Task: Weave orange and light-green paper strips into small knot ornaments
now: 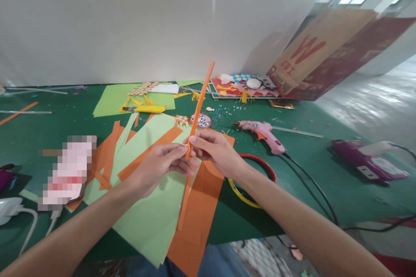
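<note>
A long, narrow orange paper strip (202,97) runs upright between my hands, its lower end hanging toward me. My left hand (167,160) pinches it near its middle, thumb on top. Just above, my right hand (211,149) is closed on the same strip between thumb and fingers. Under both hands lie light green paper sheets (146,218) and a wider orange paper sheet (203,203). Cut orange strips (151,151) rest on the green sheets to the left.
A pink glue gun (264,134) with a cord lies at the right, near tape rolls (271,171). Behind are a yellow utility knife (149,108), woven paper pieces (143,89) and a paper bag (312,56). A phone (69,171) is at left, a purple packet (367,160) far right.
</note>
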`<state>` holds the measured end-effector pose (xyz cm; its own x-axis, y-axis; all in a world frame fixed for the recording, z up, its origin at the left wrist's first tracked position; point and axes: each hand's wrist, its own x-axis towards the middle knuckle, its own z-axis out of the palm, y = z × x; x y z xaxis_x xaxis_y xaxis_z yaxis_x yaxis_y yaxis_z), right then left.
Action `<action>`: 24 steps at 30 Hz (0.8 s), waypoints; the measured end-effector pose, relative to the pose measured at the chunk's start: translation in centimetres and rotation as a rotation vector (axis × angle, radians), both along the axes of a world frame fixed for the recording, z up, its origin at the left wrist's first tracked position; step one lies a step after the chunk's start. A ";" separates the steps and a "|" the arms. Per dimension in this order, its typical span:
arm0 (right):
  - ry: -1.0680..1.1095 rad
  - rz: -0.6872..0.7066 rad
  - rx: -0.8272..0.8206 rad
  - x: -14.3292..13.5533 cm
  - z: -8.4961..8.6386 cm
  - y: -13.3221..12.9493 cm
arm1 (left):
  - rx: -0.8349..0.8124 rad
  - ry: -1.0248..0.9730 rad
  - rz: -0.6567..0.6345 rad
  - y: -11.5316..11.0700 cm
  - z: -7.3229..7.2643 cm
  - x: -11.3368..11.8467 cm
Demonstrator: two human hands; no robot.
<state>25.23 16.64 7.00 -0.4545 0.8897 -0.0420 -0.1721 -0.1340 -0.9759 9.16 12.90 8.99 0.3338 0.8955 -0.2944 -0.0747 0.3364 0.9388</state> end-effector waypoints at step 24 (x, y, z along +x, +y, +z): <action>-0.424 0.071 0.520 -0.3 0.1 -0.7 | 0.331 0.189 0.270 0.0 -0.7 -0.1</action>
<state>24.96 15.95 7.08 -0.5510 0.8110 0.1965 0.2317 0.3749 -0.8976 9.06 12.86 8.30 0.0439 0.9990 -0.0112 0.0643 0.0084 0.9979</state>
